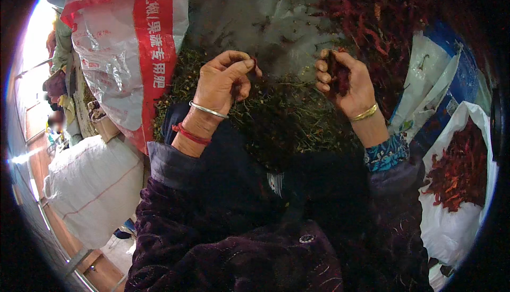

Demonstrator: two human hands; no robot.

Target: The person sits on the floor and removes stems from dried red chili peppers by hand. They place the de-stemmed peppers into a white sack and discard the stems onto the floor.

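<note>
My left hand [225, 75] pinches a dried red chili pepper [257, 68] between thumb and fingers; a silver bangle and a red band circle the wrist. To its right, my right hand [346, 81] is curled around several dark red dried chilies [340, 77], and a gold-coloured bracelet is on that wrist. Both hands are raised above a heap of green chili stems [287, 113]. A larger pile of dried red chilies [370, 25] lies at the upper right, beside grey plastic sheeting [247, 25] strewn with dark bits.
At the upper left lies a red and white printed plastic sack [115, 53]. Below it stands a white woven sack [95, 192]. An open white bag [450, 228] of red chilies is at the right, near blue and pale plastic sheeting [462, 69]. People are partly visible at the far left.
</note>
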